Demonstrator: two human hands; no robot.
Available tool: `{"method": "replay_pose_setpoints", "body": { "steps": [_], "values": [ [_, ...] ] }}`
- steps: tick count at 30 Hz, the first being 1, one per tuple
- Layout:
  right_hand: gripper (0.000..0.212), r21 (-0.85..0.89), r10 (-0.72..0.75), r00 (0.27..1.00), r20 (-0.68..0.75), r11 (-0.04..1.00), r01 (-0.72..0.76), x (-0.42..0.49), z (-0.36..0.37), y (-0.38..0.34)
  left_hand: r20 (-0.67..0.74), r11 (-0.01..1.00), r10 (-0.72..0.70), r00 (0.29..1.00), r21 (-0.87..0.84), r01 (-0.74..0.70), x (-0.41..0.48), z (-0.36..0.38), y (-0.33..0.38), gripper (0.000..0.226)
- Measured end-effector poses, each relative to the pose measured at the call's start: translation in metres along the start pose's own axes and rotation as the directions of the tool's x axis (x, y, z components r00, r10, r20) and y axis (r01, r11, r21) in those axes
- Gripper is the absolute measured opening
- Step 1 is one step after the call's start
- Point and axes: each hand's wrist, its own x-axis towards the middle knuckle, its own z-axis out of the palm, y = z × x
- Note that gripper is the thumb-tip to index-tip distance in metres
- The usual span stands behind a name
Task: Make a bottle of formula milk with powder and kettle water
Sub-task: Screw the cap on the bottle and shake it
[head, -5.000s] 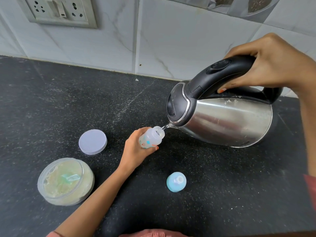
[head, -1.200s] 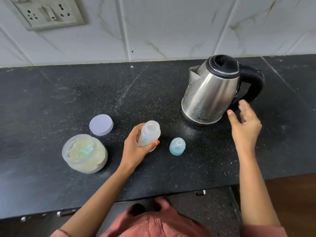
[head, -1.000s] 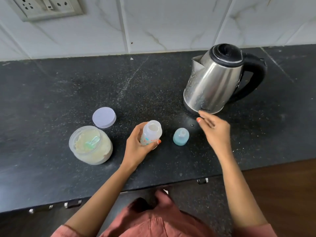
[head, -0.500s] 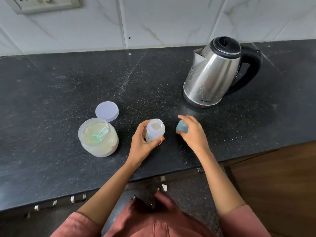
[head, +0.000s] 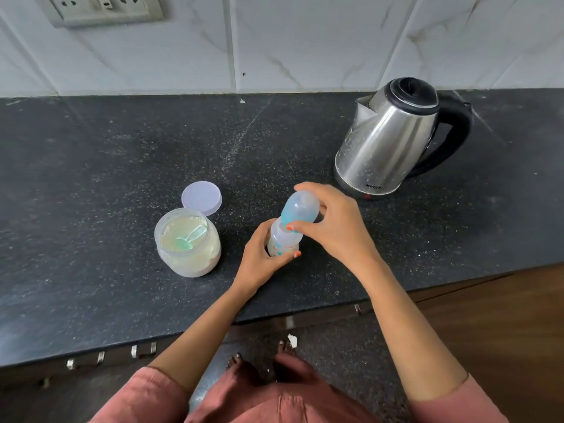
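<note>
A small clear baby bottle stands on the black counter, gripped around its body by my left hand. My right hand holds the blue cap with its clear dome tilted over the bottle's mouth. The open jar of formula powder, with a green scoop lying in it, sits left of the bottle. The steel kettle with a black handle stands upright at the back right.
The jar's pale lid lies flat behind the jar. A tiled wall with a socket plate backs the counter. The counter's front edge runs just below my wrists; floor and my feet show beneath.
The kettle went from pouring into the bottle to standing on the counter. My right hand let go of it, reached to the blue cap, picked it up and brought it over the bottle.
</note>
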Motion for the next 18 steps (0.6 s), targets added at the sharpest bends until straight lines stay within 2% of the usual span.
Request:
{"method": "replay_pose_setpoints", "body": {
  "steps": [4,10,14,18],
  "values": [
    [0.058,-0.124,-0.016,0.995,0.096,0.992,0.028,-0.002,0.012,-0.001,-0.001,0.998,0.005,1.000,0.058,-0.005,0.002,-0.001,-0.006,0.060],
    [0.057,-0.193,0.007,0.989,0.149,0.981,0.022,-0.005,0.020,-0.002,-0.016,0.997,0.021,1.000,0.069,-0.020,0.000,-0.001,-0.004,0.054],
    [0.056,-0.272,0.027,0.993,0.115,0.962,0.006,-0.006,0.020,-0.003,-0.022,0.997,0.026,0.999,0.074,-0.024,0.000,0.000,-0.002,0.055],
    [0.056,-0.453,0.019,1.000,-0.021,0.891,-0.026,-0.005,0.028,-0.001,-0.042,0.997,0.026,0.999,0.077,-0.023,-0.001,0.000,-0.001,0.055]
  ]
}}
